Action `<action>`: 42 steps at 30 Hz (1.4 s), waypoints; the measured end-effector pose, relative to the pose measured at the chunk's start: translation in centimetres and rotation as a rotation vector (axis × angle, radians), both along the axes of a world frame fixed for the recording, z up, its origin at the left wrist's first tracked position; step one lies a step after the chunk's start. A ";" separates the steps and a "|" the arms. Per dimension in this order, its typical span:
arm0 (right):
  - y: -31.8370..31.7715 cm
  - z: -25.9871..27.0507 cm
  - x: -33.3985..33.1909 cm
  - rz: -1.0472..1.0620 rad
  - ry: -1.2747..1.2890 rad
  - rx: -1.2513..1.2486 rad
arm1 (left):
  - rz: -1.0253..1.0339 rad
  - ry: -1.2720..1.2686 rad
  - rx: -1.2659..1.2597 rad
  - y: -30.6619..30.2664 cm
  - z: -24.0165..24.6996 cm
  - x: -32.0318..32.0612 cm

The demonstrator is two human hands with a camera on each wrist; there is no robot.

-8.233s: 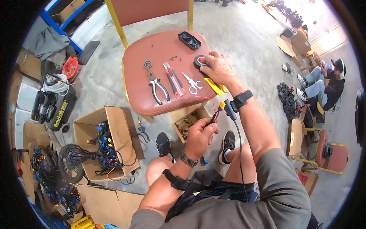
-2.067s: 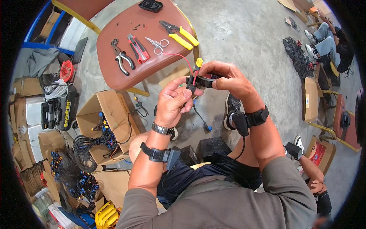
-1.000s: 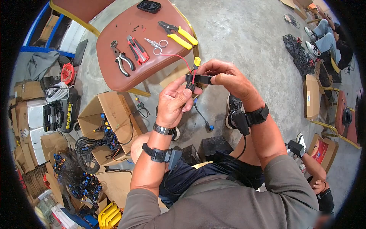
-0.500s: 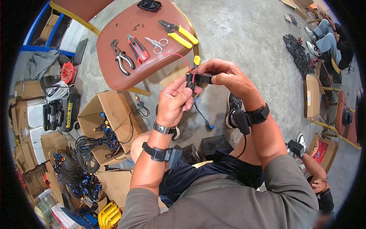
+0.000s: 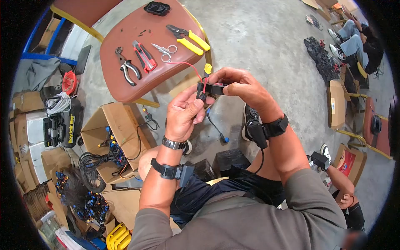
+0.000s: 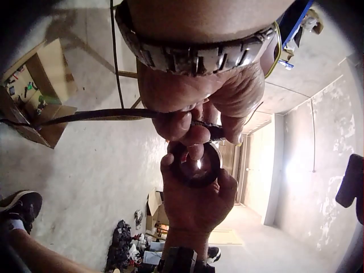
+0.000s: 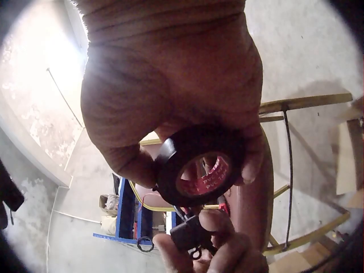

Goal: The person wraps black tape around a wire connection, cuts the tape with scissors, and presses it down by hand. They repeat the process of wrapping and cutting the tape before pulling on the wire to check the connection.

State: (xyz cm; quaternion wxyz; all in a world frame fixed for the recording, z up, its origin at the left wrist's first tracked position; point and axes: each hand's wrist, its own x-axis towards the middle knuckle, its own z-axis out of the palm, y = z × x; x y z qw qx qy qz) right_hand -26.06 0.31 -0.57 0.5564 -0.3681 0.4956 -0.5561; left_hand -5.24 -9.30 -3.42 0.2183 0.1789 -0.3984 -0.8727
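Above the floor in front of the brown chair seat (image 5: 111, 58), my left hand (image 5: 182, 116) pinches a black cable (image 5: 201, 96) between thumb and fingers. A yellow connector (image 5: 208, 69) stands up beyond it, and a thin red wire (image 5: 185, 63) curves back over the seat edge. My right hand (image 5: 246, 86) grips a roll of black electrical tape (image 7: 196, 135) by its rim, close against the cable. Red PVC tape lettering shows inside the roll's core in the right wrist view. The two hands' fingertips nearly meet, partly hiding the cable.
On the seat lie black-and-white-handled pliers (image 5: 128, 71), a red utility knife (image 5: 144, 57), small scissors (image 5: 166, 52), yellow-handled wire strippers (image 5: 188, 39) and a black tray (image 5: 157, 8). A cardboard box (image 5: 121, 118) of cables stands on the floor at left. Another person sits at upper right.
The right hand has lifted the tape roll off the chair seat and brought it to the cable in the left hand. Over the last second both hands keep their holds, with only slight movement.
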 end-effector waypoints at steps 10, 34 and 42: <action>0.0 0.0 0.0 -0.023 -0.001 0.000 | 0.004 -0.039 -0.019 0.1 -0.2 0.1; 0.2 0.1 0.1 -0.033 0.024 0.037 | -0.066 -0.040 0.029 0.4 0.5 -0.1; 0.1 1.1 -0.1 0.022 0.076 0.041 | -0.049 -0.040 0.018 0.3 0.3 -0.1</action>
